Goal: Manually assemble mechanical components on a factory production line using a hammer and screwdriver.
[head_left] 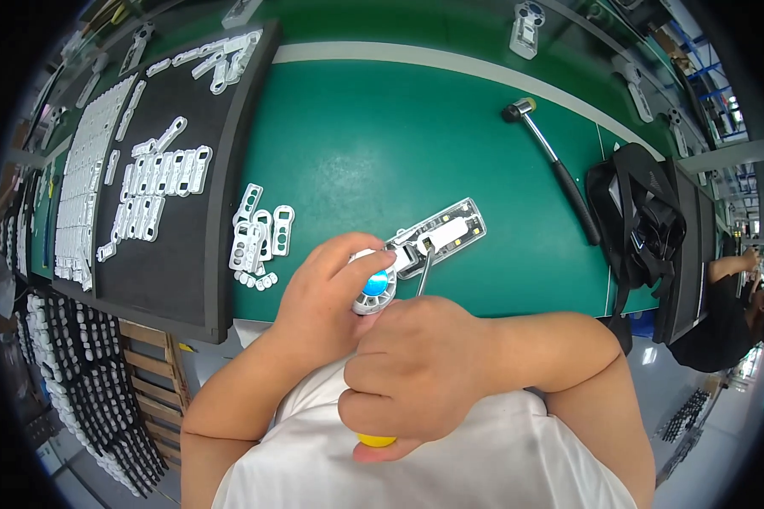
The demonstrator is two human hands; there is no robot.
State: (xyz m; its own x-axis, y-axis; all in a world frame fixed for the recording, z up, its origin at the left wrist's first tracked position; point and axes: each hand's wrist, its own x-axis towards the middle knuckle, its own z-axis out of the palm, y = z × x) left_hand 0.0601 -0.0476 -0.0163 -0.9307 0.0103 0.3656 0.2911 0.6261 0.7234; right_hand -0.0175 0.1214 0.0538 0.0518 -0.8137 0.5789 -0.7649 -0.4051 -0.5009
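Above the near edge of a green desk (339,153), a worker's left hand (323,288) has its fingers clamped on the round, blue-centered end of a white device (453,231), its board-lined body angled toward the far right corner. The right hand (424,360), fingers wrapped around a yellow-handled tool (424,276), holds the metal shaft against the device. Loose white parts (283,229) lie left, beside a black tray (182,271); a hammer (558,167) and black bag (632,195) lie toward the right edge.

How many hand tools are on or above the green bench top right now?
2: a hammer lying left of the black bag, and a thin-shafted tool in the right hand, its tip at the device. Others may be hidden.
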